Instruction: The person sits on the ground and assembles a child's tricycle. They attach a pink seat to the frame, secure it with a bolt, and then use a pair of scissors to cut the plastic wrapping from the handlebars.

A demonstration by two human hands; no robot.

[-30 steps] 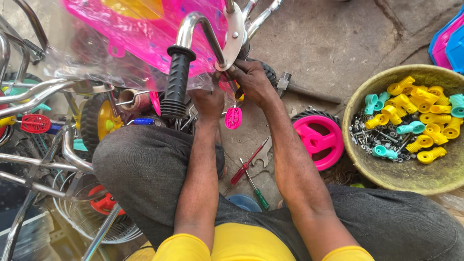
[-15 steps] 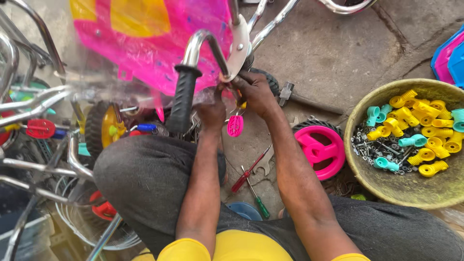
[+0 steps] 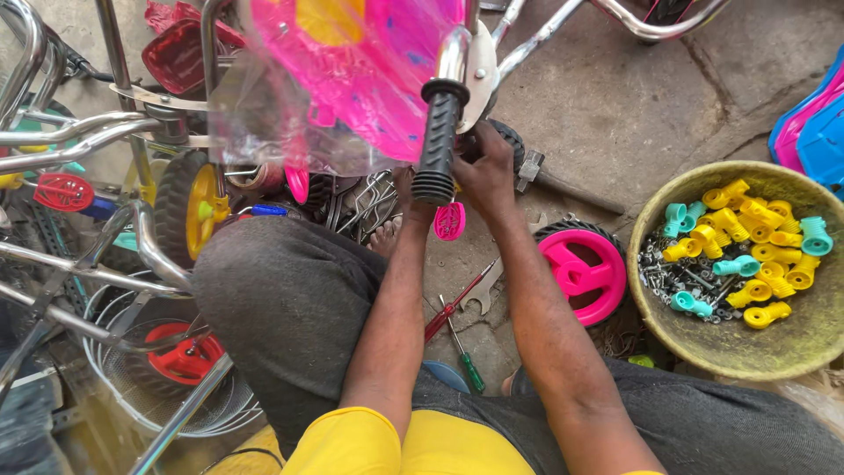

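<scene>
My right hand [image 3: 486, 171] closes around the chrome handlebar [image 3: 454, 54] just behind the black grip [image 3: 437, 142]. My left hand [image 3: 406, 186] sits below the grip, mostly hidden by it, so I cannot tell whether it is holding anything. The grip points down toward me, its ribbed end nearest my wrists. A small pink pedal [image 3: 449, 221] hangs just below the grip, between my forearms. Left of the grip and above it is the pink plastic body [image 3: 369, 70], wrapped in clear film. Further left of the grip stands a black wheel with a yellow hub [image 3: 195, 208]. Right of the grip and lower, a pink wheel [image 3: 585, 273] lies flat on the stone floor [image 3: 607, 114]. Beyond that wheel, well right of the grip, a round bowl [image 3: 791, 347] holds yellow and teal plastic parts with dark screws. Below the grip, on the floor between my knees, lie a red screwdriver [image 3: 455, 303], a green one [image 3: 466, 356] and a spanner [image 3: 482, 295].
</scene>
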